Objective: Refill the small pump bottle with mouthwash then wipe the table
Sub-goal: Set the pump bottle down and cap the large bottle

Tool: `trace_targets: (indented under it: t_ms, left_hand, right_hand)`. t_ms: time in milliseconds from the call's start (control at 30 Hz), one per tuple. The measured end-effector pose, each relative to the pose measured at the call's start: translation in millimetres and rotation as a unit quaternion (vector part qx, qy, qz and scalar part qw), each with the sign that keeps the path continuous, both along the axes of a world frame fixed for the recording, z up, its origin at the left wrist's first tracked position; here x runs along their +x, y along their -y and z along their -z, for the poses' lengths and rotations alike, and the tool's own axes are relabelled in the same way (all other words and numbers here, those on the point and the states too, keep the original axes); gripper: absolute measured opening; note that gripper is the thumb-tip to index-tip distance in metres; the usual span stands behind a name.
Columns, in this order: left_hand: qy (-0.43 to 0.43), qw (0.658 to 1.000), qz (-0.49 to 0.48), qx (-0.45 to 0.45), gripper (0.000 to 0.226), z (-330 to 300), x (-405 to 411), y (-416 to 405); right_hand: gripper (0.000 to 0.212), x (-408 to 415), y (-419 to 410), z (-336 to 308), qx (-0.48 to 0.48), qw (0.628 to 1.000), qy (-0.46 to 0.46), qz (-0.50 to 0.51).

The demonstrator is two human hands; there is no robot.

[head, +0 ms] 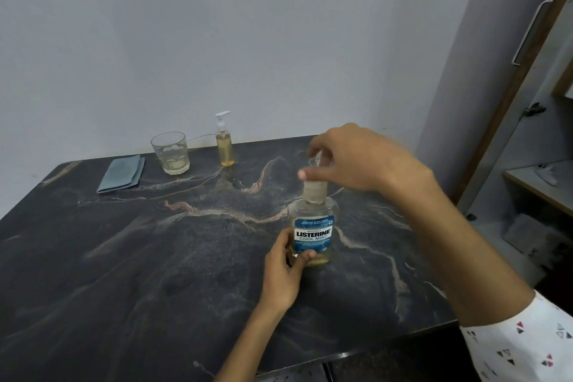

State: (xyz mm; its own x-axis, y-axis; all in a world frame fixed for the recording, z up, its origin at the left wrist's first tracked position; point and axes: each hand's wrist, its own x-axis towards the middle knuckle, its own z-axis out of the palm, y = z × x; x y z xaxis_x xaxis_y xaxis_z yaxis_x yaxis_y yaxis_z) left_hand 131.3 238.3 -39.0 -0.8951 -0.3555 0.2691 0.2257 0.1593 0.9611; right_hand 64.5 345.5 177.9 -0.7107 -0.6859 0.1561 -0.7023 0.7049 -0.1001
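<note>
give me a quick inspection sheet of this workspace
surface: dark veined stone table, no spill seen
job's things: mouthwash bottle upright near the middle, little liquid left; pump bottle upright at the back, pump on, holding yellow liquid; folded blue cloth at back left
clutter: glass with some pale liquid, between cloth and pump bottle
hands: left hand grips the mouthwash bottle's base; right hand is at its cap, blurred, exact grip unclear
cables: thin wire along the wall behind the glass
surroundings: plain wall, door with handle and shelves at right
</note>
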Motion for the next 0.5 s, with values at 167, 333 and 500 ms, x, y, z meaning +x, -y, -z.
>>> trace_targets:
  t_ms: [167, 333, 500]
  left_hand:
    - [0.002, 1.0, -0.001, -0.001, 0.038, 0, 0, 0]
    - [0.001, 1.0, -0.003, 0.0, 0.037, 1, -1, 0]
    - [-0.002, 1.0, -0.005, -0.004, 0.037, 1, -1, 1]
  right_hand:
    - [0.052, 3, -4, -5, 0.073, 0.989, 0.107, -0.074]
    - [0.031, -2, -2, 4, 0.028, 0.993, 0.102, -0.05]
    - [0.026, -3, -2, 6, 0.017, 0.995, 0.091, -0.041]
